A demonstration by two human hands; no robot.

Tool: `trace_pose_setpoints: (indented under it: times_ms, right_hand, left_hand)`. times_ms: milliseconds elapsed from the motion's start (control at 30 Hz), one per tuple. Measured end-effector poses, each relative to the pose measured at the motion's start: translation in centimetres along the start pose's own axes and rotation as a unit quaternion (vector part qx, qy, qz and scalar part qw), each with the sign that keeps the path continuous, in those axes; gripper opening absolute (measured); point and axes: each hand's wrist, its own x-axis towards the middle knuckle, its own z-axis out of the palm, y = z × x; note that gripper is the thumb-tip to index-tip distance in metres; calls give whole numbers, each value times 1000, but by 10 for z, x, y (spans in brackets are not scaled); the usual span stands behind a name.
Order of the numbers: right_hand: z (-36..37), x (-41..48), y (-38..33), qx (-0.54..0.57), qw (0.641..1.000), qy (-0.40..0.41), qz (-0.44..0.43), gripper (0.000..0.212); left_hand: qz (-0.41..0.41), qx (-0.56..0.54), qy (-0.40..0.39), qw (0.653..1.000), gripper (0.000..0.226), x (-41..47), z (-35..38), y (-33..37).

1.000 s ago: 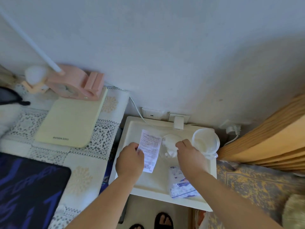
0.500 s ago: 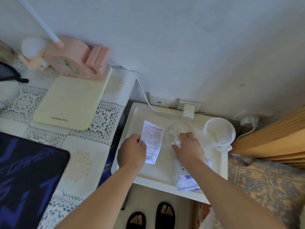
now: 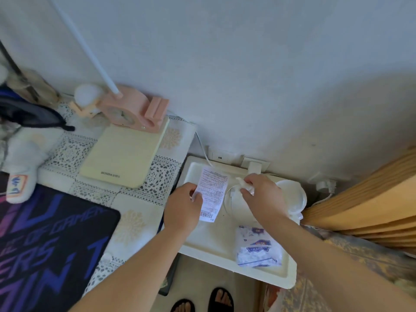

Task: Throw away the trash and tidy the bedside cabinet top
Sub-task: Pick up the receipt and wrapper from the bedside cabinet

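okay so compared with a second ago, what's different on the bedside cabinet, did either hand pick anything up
The right hand moved from beside the crumpled tissue onto it and now pinches it, lifting it out of the clear cup. The left hand keeps its grip on the receipt, much as before. The white lidded cup and the tissue pack on the cabinet top stayed where they were.
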Motion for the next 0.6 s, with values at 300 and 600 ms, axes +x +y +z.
trace_pose_setpoints:
  times_ms: [300, 600]
  right_hand:
    - [-135, -6, -104, 79, 988, 92, -93, 21]
    - [-160, -59, -265, 110, 963, 68, -236, 18]
  left_hand:
    - [30, -200, 141, 969, 9, -23, -118, 73]
    - [-3, -224, 319, 921, 6, -90, -292, 21]
